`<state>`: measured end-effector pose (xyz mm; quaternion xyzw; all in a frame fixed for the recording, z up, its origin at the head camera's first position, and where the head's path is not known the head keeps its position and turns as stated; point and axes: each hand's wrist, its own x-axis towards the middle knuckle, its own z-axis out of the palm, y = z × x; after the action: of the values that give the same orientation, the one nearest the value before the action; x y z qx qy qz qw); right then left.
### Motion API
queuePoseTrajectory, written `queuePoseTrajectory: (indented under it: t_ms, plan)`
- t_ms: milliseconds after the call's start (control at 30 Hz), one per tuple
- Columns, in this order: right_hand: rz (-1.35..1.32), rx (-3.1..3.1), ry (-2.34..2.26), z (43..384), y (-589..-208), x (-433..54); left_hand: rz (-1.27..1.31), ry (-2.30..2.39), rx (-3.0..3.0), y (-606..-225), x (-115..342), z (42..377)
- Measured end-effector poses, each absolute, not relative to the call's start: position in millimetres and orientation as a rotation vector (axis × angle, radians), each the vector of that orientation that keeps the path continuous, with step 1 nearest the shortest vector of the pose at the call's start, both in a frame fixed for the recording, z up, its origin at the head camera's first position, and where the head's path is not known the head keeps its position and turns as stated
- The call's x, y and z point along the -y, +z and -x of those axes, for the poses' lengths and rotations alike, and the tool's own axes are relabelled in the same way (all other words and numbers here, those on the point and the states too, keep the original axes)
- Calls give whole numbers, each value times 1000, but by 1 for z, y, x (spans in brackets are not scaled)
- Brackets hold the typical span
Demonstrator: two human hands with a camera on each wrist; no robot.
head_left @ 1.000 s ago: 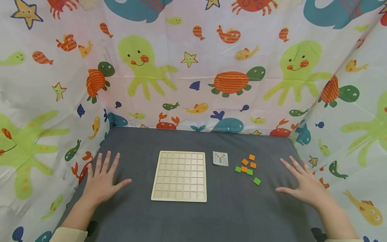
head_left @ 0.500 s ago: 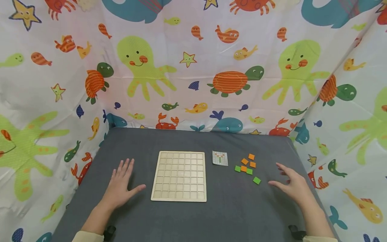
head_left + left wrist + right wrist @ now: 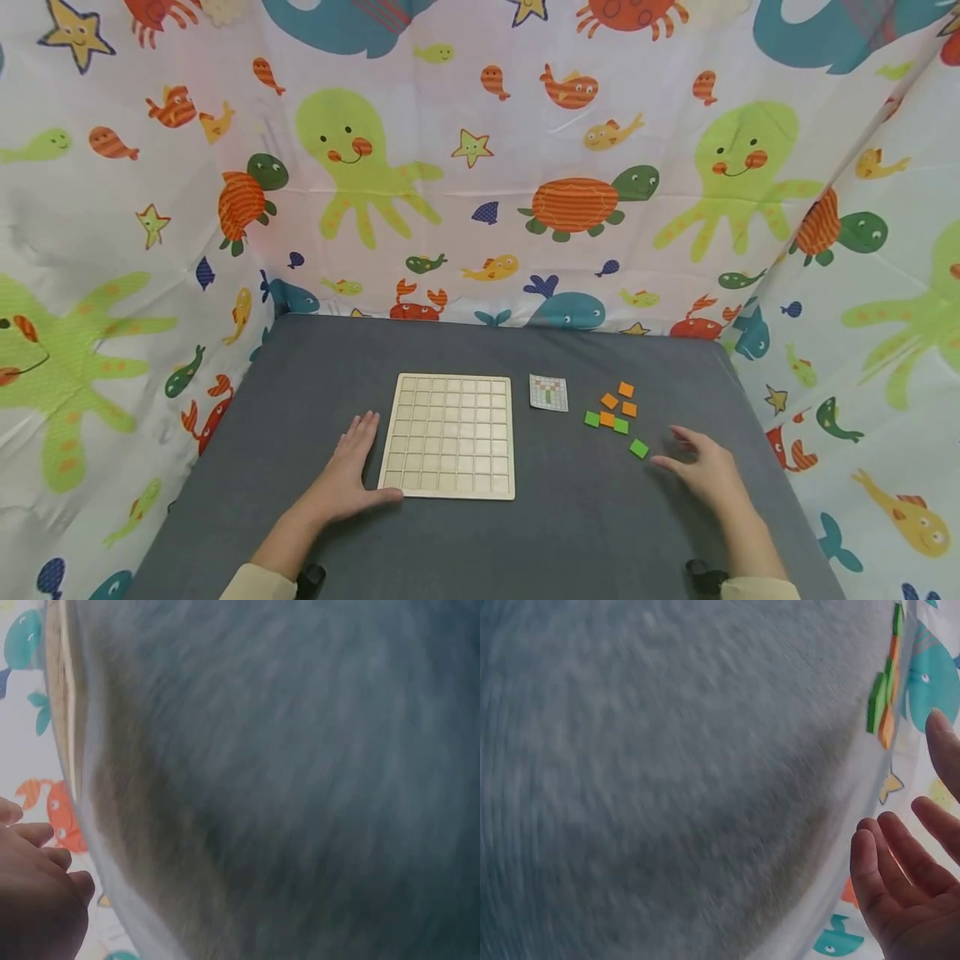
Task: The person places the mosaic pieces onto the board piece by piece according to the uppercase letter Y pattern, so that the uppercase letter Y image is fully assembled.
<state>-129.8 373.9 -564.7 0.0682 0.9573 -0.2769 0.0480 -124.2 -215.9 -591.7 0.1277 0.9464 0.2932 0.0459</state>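
**Wooden grid board (image 3: pixel 447 437) and tiles (image 3: pixel 607 419) on the table (image 3: pixel 592 533)**

The left hand (image 3: pixel 347 477), fingers straight, lies beside the board, thumb at its near-left corner. The right hand (image 3: pixel 707 472), fingers loosely curved and holding nothing, is near the tiles.

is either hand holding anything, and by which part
Nothing is held: the left hand is beside the board, the right hand beside the tiles.

desk (image 3: pixel 592 542): dark grey top
curtain (image 3: pixel 423 108): white, sea-animal print, up the far, left and right sides
far print: two lime octopuses (image 3: pixel 345 133), orange-shelled turtle (image 3: pixel 573 206) between
left print: red crab (image 3: pixel 208 423) by desk edge
right print: yellow fish (image 3: pixel 911 523), near end
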Motion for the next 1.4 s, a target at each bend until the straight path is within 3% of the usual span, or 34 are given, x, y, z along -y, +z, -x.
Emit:
queuePoseTrajectory:
  t_ms: [1400]
  plan:
    - [-111,-2977,-856,139,-591,-355,-410,623,-2810,-606,205,132]
